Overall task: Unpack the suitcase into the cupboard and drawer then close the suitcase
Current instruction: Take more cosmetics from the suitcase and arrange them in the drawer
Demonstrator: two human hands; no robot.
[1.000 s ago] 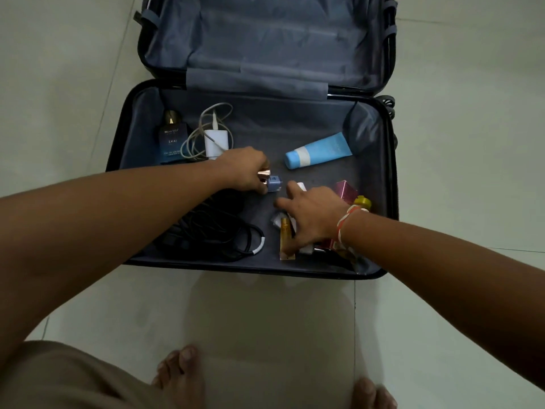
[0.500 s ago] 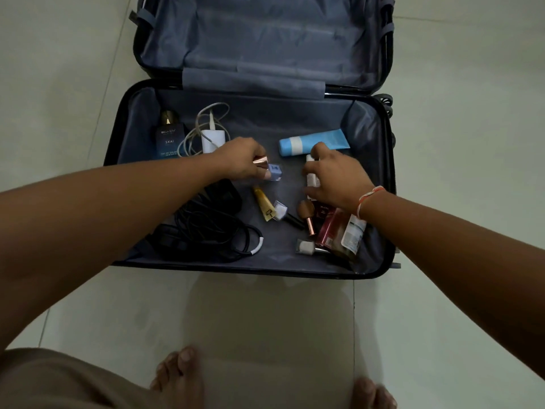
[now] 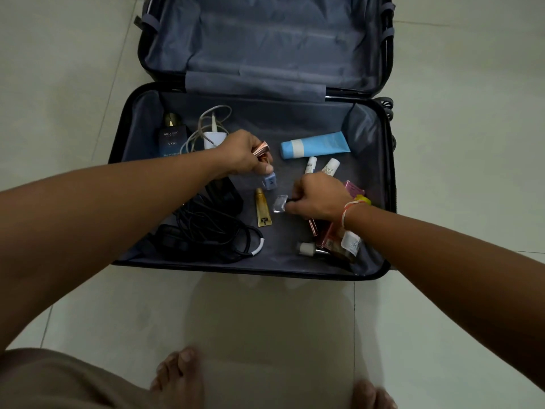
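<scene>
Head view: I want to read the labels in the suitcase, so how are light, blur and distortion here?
Head view: dim, flat light; the dark perfume box label is only partly readable; wide-angle bends the suitcase rim; feet at the bottom edge look blurred; a soft reflection shows on the floor tile.
</scene>
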